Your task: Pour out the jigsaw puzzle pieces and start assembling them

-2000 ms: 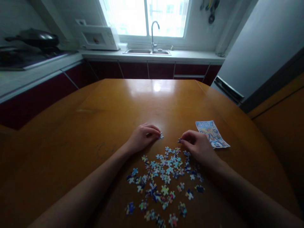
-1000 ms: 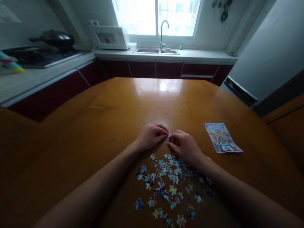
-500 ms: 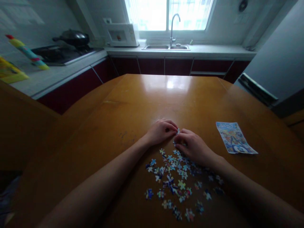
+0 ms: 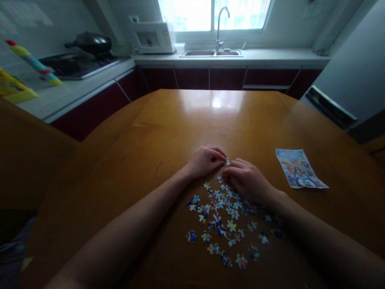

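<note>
My left hand (image 4: 207, 161) rests on the wooden table with thumb and fingertips pinched on a small light-coloured jigsaw puzzle piece (image 4: 227, 161). Close beside it on the right is my right hand (image 4: 249, 180), its fingers curled together just below that piece. What its fingertips hold, if anything, is hidden. A loose puzzle piece (image 4: 219, 179) lies just left of the right hand's fingers. Many more loose puzzle pieces (image 4: 221, 200) are spread between my forearms, some partly covered by the right hand and wrist. A yellow-green piece (image 4: 231, 225) stands out among them.
A creased printed picture sheet (image 4: 300, 168) lies on the table (image 4: 168, 120) to the right. Beyond are a counter with a sink (image 4: 200, 53) and faucet, a white microwave (image 4: 153, 38), and a stove with a black pan (image 4: 93, 43). A refrigerator stands at the right.
The whole view has shifted slightly upward. My right hand's fingers have curled in more and drawn a little away from the left fingertips, uncovering a loose piece. The left hand keeps its pinch.
</note>
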Tool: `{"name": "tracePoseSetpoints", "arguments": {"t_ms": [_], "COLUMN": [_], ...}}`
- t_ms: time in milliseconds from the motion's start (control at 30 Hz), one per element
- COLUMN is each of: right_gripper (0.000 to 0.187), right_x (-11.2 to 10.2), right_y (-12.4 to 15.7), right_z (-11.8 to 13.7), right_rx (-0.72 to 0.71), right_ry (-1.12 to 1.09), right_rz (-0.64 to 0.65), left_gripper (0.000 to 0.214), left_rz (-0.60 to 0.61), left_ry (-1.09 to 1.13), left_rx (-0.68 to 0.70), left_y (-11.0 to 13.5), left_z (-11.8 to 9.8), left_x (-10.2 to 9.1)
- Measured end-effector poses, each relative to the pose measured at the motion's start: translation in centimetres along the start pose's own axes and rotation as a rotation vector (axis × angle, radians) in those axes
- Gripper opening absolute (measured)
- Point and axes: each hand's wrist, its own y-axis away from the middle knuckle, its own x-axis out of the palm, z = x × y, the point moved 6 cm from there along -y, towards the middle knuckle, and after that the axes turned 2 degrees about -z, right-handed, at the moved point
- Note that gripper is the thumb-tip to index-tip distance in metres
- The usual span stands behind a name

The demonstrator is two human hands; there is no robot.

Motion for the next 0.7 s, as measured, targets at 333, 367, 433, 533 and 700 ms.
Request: {"name": "tracePoseSetpoints", "arguments": {"t_ms": [333, 367, 433, 533, 700], "right_gripper": [0.032, 0.031, 0.031, 0.029, 0.025], "right_x": [0.5, 0.1, -0.7, -1.9, -2.5], "right_y": [0.3, 0.3, 0.4, 0.6, 0.8], "right_z": [1.5, 1.2, 0.8, 0.3, 0.2], "right_rx": [-0.105, -0.099, -0.087, -0.046, -0.027], "right_ry": [0.113, 0.109, 0.101, 0.098, 0.110], "right_rz": [0.048, 0.002, -0.105, -0.237, -0.306], "left_gripper": [0.011, 0.010, 0.010, 0.011, 0.011], "left_rz": [-0.003, -0.004, -0.001, 0.010, 0.005], "left_ry": [0.020, 0.024, 0.028, 0.032, 0.044], "left_rx": [0.007, 0.012, 0.016, 0.004, -0.009], "left_y": [-0.1, -0.1, -0.1, -0.2, -0.2], "left_z": [-0.2, -0.2, -0.1, -0.1, -0.2], "left_x": [0.1, 0.1, 0.1, 0.2, 0.2]}}
